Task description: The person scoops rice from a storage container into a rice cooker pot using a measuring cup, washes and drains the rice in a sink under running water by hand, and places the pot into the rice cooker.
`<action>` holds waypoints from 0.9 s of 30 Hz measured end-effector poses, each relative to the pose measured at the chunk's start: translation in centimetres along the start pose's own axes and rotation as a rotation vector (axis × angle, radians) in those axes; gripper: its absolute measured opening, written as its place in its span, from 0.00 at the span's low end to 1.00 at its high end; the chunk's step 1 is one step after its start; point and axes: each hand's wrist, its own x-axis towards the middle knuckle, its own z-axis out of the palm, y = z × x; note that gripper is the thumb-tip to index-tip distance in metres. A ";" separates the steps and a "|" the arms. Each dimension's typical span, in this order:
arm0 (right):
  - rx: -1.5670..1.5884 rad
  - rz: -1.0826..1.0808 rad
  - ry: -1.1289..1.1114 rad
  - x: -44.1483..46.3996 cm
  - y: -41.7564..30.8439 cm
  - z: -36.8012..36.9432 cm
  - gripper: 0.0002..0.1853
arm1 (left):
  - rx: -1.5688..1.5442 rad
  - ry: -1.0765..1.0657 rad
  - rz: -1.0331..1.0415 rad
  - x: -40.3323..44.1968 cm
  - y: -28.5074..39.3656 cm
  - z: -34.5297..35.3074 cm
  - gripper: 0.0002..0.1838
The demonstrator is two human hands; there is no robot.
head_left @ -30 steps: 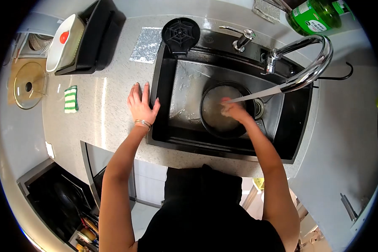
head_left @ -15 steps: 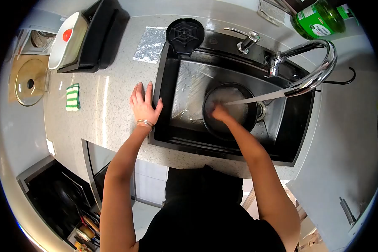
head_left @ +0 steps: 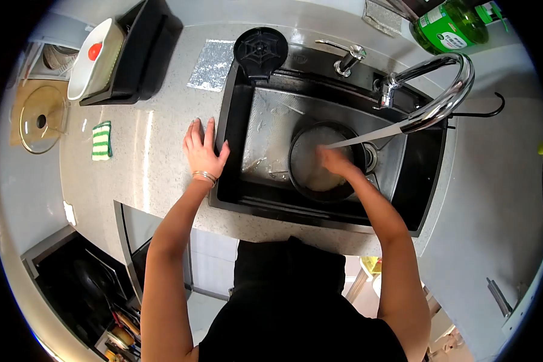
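Right of centre, the pot (head_left: 292,172) sits in the sink (head_left: 262,130) under the running faucet (head_left: 464,81). The right hand (head_left: 336,163) dips inside, its grip too blurred to tell; the left hand (head_left: 204,158) rests wide on the surface (head_left: 170,136). The stream could overfill the pot.

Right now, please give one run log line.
left hand: on countertop | right hand: in pot | pot: in sink | faucet: running
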 end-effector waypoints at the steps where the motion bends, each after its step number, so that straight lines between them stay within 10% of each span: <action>1: -0.033 0.054 0.018 0.8 -0.6 -0.9 0.18 | 0.004 0.002 0.001 0.1 0.0 0.0 0.34; 9: -0.404 0.356 0.189 1.3 0.9 1.2 0.20 | 0.001 0.003 -0.014 -0.1 0.1 -0.1 0.33; 12: -0.452 0.316 -0.143 -0.4 -1.7 1.3 0.22 | 0.005 0.017 -0.018 -0.1 0.2 -0.2 0.33; 18: 0.610 0.353 0.425 2.5 -2.3 0.6 0.16 | -0.006 0.029 -0.032 -0.2 0.3 -0.6 0.33; 22: 1.959 0.138 -0.284 7.9 8.0 2.3 0.14 | -0.017 0.028 -0.044 -0.5 0.2 -1.0 0.33; 27: 2.057 -0.034 -0.633 7.5 5.8 1.2 0.16 | -0.030 0.034 -0.041 -0.5 -0.3 -1.2 0.34</action>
